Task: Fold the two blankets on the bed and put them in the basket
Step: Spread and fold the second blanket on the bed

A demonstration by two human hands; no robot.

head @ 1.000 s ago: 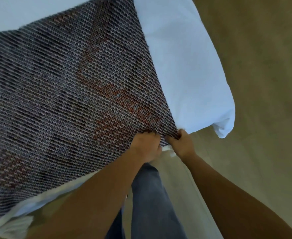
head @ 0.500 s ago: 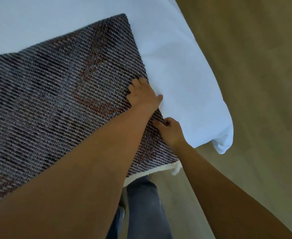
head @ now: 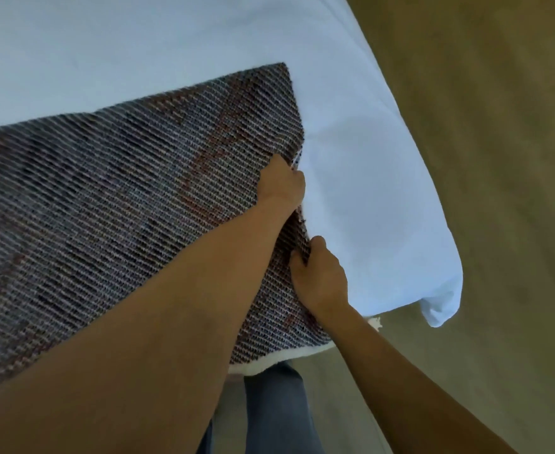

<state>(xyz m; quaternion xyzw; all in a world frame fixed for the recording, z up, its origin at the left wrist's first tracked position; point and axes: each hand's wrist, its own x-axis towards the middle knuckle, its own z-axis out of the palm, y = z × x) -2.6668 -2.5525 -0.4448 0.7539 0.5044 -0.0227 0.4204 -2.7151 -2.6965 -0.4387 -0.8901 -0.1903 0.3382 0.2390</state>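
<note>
My hands on the woven blanket [head: 122, 208]

My left hand [head: 281, 186] and right hand [head: 320, 276] both pinch its bumpy edge on the smooth white bed [head: 367, 191].

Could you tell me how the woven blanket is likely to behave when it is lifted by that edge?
The blanket will probably sag: its edge already buckles between the left hand and right hand. The coarse weave suggests it grips well. It lies in layers, so the fold may slip open.

Both hands pinch the blanket [head: 112, 198] edge on the bed [head: 367, 198]. The left hand [head: 281, 185] grips farther up, the right hand [head: 320, 275] nearer (fingers curled under).
</note>
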